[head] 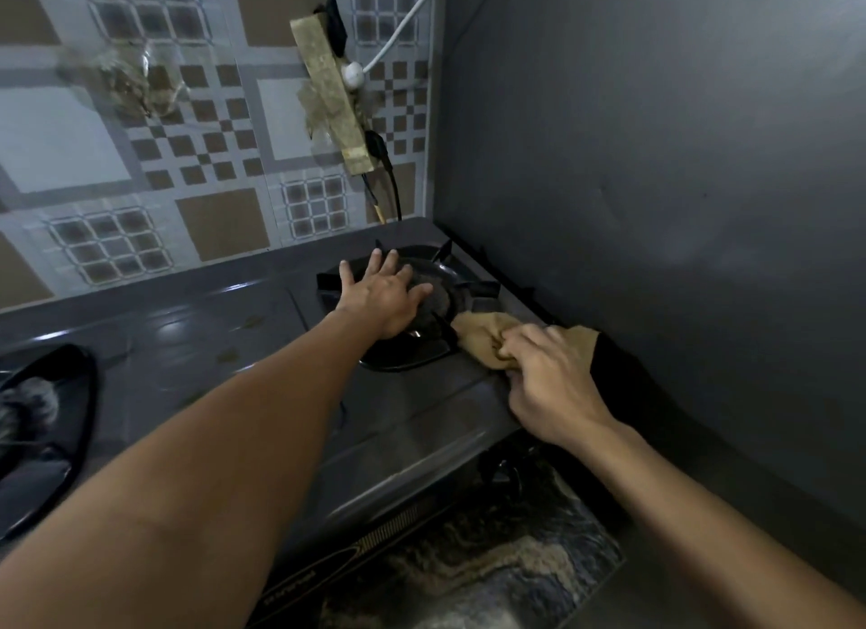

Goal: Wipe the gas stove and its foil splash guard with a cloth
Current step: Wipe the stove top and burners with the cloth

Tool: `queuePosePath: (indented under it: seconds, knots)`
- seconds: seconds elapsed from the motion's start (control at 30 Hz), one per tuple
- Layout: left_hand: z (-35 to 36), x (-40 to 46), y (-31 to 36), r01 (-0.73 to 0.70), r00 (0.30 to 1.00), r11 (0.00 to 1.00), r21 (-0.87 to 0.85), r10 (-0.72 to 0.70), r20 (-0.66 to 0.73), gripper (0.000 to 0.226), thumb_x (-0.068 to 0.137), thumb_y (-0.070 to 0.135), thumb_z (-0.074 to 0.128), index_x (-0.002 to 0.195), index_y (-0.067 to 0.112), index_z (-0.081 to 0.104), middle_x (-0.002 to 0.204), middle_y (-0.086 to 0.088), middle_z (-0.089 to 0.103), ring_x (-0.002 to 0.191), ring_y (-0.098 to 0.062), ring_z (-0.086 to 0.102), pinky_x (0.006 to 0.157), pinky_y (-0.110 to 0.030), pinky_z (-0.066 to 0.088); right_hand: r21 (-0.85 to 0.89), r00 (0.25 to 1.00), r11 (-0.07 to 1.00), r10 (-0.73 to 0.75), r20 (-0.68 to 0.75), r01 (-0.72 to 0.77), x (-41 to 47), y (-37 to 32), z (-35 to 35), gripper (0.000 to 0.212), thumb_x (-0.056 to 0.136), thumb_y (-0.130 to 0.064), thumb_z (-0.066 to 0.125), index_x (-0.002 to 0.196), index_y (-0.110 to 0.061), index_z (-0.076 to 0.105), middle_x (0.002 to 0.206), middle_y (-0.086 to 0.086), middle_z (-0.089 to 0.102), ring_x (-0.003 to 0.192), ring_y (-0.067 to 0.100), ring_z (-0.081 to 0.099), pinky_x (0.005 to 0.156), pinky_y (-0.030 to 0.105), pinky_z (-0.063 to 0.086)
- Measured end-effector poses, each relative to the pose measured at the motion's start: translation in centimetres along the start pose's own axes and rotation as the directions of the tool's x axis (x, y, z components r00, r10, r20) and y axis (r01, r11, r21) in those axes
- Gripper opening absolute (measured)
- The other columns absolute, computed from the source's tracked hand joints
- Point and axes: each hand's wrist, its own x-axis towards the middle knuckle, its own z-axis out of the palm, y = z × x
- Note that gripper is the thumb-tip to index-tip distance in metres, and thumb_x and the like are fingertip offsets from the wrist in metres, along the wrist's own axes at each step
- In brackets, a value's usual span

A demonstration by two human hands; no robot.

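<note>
The dark grey gas stove (234,347) runs across the middle of the head view. Its right burner (436,296) has a black pan support. My left hand (384,296) lies flat on that burner, fingers spread, holding nothing. My right hand (548,375) is bunched around a tan cloth (482,335) and presses it onto the stove top at the burner's right edge. The grey foil splash guard (656,183) stands upright along the stove's right side, close to the cloth.
The left burner (42,422) shows at the left edge. A tiled wall (140,160) rises behind the stove, with a taped power strip (328,94) and cables on it. A marbled counter (492,558) lies below the stove's front.
</note>
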Motion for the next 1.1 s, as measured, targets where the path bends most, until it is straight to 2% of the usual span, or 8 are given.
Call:
queuePosePath:
  seconds: [0.17, 0.27, 0.33, 0.43, 0.57, 0.8, 0.97, 1.1]
  knots:
    - [0.4, 0.4, -0.4, 0.004, 1.0, 1.0, 0.03, -0.004, -0.011, 0.052, 0.099, 0.024, 0.039, 0.149, 0.015, 0.029, 0.162, -0.007, 0.0, 0.149, -0.024, -0.003, 0.114, -0.061, 0.0, 0.074, 0.98, 0.987, 0.127, 0.153, -0.139, 3.2, 1.3, -0.7, 0.034, 0.097, -0.02, 0.044, 0.131, -0.02, 0.047, 0.138, 0.006, 0.047, 0.127, 0.029, 0.04, 0.105, 0.042, 0.033]
    - [0.5, 0.7, -0.5, 0.006, 0.999, 1.0, 0.022, -0.006, -0.037, 0.052, 0.095, 0.018, 0.044, 0.146, 0.016, 0.033, 0.162, -0.007, 0.003, 0.149, -0.024, 0.0, 0.115, -0.061, 0.001, 0.066, 0.932, 0.955, 0.267, 0.245, -0.291, 3.8, 1.4, -0.7, 0.043, 0.102, -0.031, 0.035, 0.144, -0.036, 0.033, 0.157, 0.006, 0.027, 0.142, 0.037, 0.023, 0.115, 0.048, 0.023]
    - [0.6, 0.8, -0.6, 0.004, 0.999, 1.0, 0.02, -0.004, -0.035, 0.051, 0.094, 0.018, 0.046, 0.145, 0.016, 0.036, 0.162, -0.007, 0.003, 0.149, -0.024, 0.002, 0.114, -0.061, 0.001, 0.053, 0.929, 0.95, 0.288, 0.233, -0.308, 2.3, 0.4, -0.7, 0.044, 0.103, -0.027, 0.034, 0.147, -0.033, 0.033, 0.16, 0.008, 0.015, 0.146, 0.037, 0.013, 0.116, 0.043, 0.015]
    - [0.8, 1.0, -0.7, 0.004, 0.999, 1.0, 0.006, -0.004, -0.041, 0.05, 0.094, 0.02, 0.047, 0.143, 0.017, 0.038, 0.162, -0.007, 0.004, 0.149, -0.025, 0.004, 0.113, -0.061, 0.0, 0.148, 0.986, 0.979, 0.125, 0.11, -0.141, -1.3, -2.3, -0.2, 0.04, 0.102, -0.017, 0.038, 0.143, -0.017, 0.042, 0.157, 0.005, 0.025, 0.147, 0.03, 0.012, 0.117, 0.032, 0.006]
    - [0.9, 1.0, -0.8, 0.002, 1.0, 1.0, -0.004, -0.002, -0.027, 0.049, 0.096, 0.024, 0.043, 0.144, 0.018, 0.038, 0.162, -0.006, 0.003, 0.148, -0.025, 0.004, 0.113, -0.061, -0.001, 0.103, 0.997, 0.992, -0.071, 0.005, 0.07, -3.6, -2.9, 1.3, 0.041, 0.102, -0.018, 0.036, 0.142, -0.011, 0.042, 0.153, 0.002, 0.035, 0.147, 0.024, 0.014, 0.117, 0.036, 0.001]
    - [0.6, 0.1, -1.2, -0.039, 0.996, 0.983, -0.177, 0.023, -0.089, 0.04, 0.1, 0.018, 0.038, 0.137, 0.022, 0.052, 0.159, -0.002, 0.022, 0.148, -0.022, 0.011, 0.117, -0.054, -0.006, 0.052, 0.961, 0.961, 0.268, 0.064, -0.271, 1.8, 2.7, 0.5, 0.043, 0.103, -0.018, 0.031, 0.145, -0.012, 0.037, 0.157, 0.0, 0.028, 0.148, 0.023, 0.008, 0.12, 0.043, 0.003]
    - [0.7, 0.1, -1.0, -0.017, 0.992, 0.975, -0.221, -0.011, -0.123, 0.037, 0.098, 0.014, 0.04, 0.129, 0.022, 0.059, 0.149, -0.001, 0.042, 0.143, -0.02, 0.025, 0.117, -0.053, -0.009, 0.074, 0.998, 0.997, 0.042, -0.045, -0.039, -2.5, -2.8, 2.1, 0.037, 0.098, -0.017, 0.038, 0.131, -0.009, 0.053, 0.146, 0.004, 0.046, 0.145, 0.024, 0.023, 0.118, 0.038, 0.005]
    - [0.4, -0.3, -0.7, -0.03, 0.994, 0.984, -0.177, 0.01, -0.112, 0.04, 0.098, 0.01, 0.04, 0.132, 0.023, 0.056, 0.149, -0.002, 0.041, 0.144, -0.023, 0.023, 0.116, -0.053, -0.009, 0.128, 0.991, 0.984, -0.122, -0.051, 0.127, -4.4, -5.3, 2.6, 0.043, 0.097, -0.022, 0.035, 0.136, -0.013, 0.051, 0.145, -0.002, 0.047, 0.144, 0.018, 0.026, 0.118, 0.035, 0.007]
